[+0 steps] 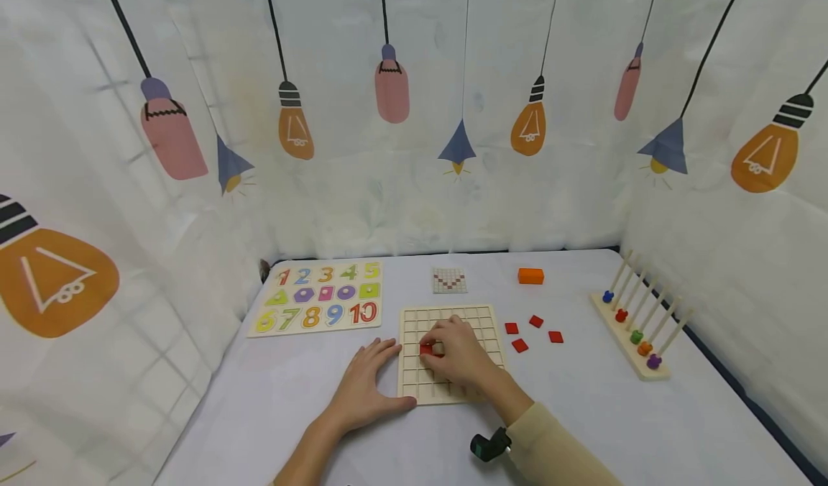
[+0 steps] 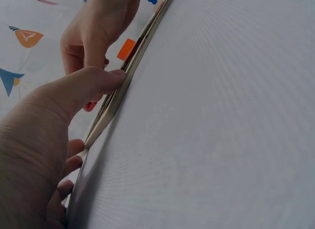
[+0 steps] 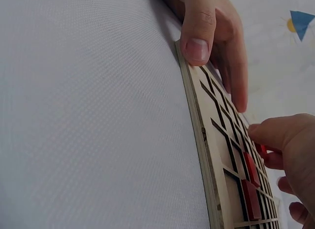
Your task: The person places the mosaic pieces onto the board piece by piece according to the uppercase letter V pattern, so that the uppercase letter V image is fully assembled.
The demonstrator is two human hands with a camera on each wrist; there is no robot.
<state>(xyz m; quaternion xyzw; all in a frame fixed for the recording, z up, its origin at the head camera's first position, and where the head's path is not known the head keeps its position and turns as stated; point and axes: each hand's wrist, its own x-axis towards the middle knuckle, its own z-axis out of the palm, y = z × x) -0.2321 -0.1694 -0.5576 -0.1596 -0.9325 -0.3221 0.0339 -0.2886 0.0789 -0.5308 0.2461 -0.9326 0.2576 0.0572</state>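
While the spread left hand (image 1: pixel 369 385) touches one grid board (image 1: pixel 483 328), right hand (image 1: pixel 458 351) pinches one red tile (image 1: pixel 425 349) over it, two set tiles (image 3: pixel 251 199) on it, four loose tiles (image 1: pixel 520 345) beside it on worktop (image 1: pixel 582 407)

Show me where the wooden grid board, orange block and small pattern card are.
Wooden grid board (image 1: pixel 485 323): head view, bare squares at upper right.
Orange block (image 1: pixel 531 278): head view, front face.
Small pattern card (image 1: pixel 449 280): head view, middle of its patterned face.
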